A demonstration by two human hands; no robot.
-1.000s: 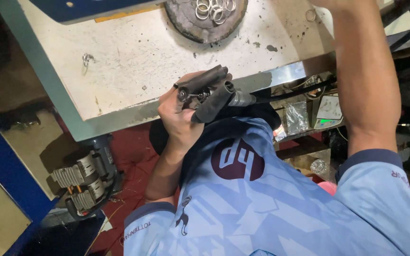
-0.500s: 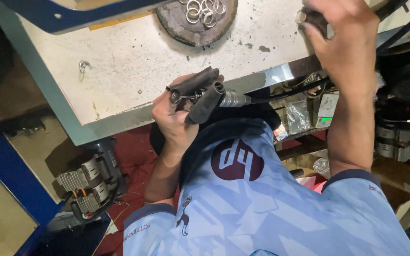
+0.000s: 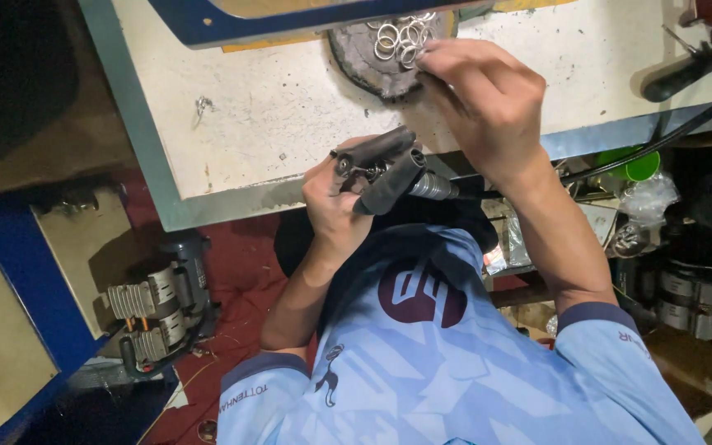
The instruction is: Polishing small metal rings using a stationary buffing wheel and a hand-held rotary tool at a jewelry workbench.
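Observation:
My left hand (image 3: 335, 202) grips a black-handled tool (image 3: 389, 169) with a metal collar and a cable at the front edge of the white workbench (image 3: 274, 115). My right hand (image 3: 488, 99) reaches over the bench to a pile of small metal rings (image 3: 397, 37) lying on a dark round pad (image 3: 364, 66). Its fingertips are bunched at the pile's right edge, touching the rings. Whether a ring sits between them is hidden.
A black-handled tool (image 3: 686, 70) lies at the bench's far right, and a black cable (image 3: 669, 119) runs across that corner. A blue frame (image 3: 290, 21) overhangs the top. Below, a grey finned motor (image 3: 158, 301) sits on the red floor, with a green cup (image 3: 640, 165) and clutter under the bench.
My right hand has swung from the bench's far right corner leftward to the ring pile. My left hand keeps the black tool in about the same place.

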